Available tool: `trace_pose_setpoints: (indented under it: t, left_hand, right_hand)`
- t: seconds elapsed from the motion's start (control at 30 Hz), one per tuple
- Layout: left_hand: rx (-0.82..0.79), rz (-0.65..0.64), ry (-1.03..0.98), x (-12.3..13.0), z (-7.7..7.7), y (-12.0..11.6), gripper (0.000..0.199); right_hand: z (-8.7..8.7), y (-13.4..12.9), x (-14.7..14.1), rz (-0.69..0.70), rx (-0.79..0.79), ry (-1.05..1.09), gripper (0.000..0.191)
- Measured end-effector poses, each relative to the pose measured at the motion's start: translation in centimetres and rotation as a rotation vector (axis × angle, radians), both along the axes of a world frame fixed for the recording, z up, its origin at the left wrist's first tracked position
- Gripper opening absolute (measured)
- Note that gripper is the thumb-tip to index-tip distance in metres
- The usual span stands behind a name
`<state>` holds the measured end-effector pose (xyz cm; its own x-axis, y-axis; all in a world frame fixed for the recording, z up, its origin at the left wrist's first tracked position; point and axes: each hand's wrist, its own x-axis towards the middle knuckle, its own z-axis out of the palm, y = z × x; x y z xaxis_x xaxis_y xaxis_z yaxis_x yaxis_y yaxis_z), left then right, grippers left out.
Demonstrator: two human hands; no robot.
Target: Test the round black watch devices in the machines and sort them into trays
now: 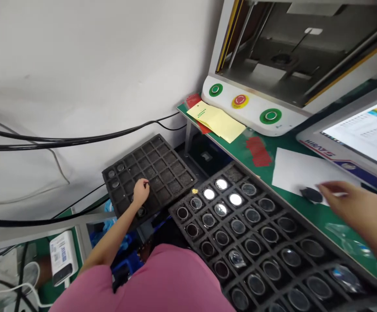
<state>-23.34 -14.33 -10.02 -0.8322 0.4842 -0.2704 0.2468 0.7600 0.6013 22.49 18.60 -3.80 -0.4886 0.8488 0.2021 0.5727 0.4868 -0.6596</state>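
My left hand is over the left black foam tray, its fingers curled together; what they hold, if anything, is too small to name. A few round pieces sit in that tray's left compartments. My right hand is at the right, thumb and finger at the edge of a dark round piece over white paper. The larger foam tray in front of me holds several round discs, some reflecting bright light.
A machine with green buttons and a red button stands on the green table. Yellow paper, red sheets and a monitor are near. Black cables cross at left; a white power bank lies lower left.
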Motion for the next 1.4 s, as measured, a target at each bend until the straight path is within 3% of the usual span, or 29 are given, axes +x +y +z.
trace_pose_setpoints:
  t: [0.23, 0.43, 0.97, 1.3, 1.4]
  left_hand:
    - [-0.035, 0.076, 0.385, -0.8, -3.5, 3.3, 0.045]
    - [-0.066, 0.078, 0.466, -1.3, -4.5, 3.3, 0.045]
    - [-0.097, 0.091, 0.478, -1.7, -5.7, 3.3, 0.045]
    - [-0.074, 0.086, 0.413, -1.7, -5.2, 3.3, 0.045]
    - [-0.101, 0.077, 0.403, -1.1, -4.8, 2.8, 0.045]
  right_hand:
    - [-2.4, 5.0, -11.3, 0.127, 0.03, -0.279, 0.04]
    - [-3.4, 9.0, -16.2, 0.174, -0.006, -0.487, 0.028]
    - [-3.6, 11.7, -16.8, 0.373, -0.066, -0.693, 0.023]
    - [-3.6, 11.2, -16.5, 0.346, -0.026, -0.68, 0.025]
    - [-3.2, 11.0, -16.4, 0.344, -0.02, -0.626, 0.034]
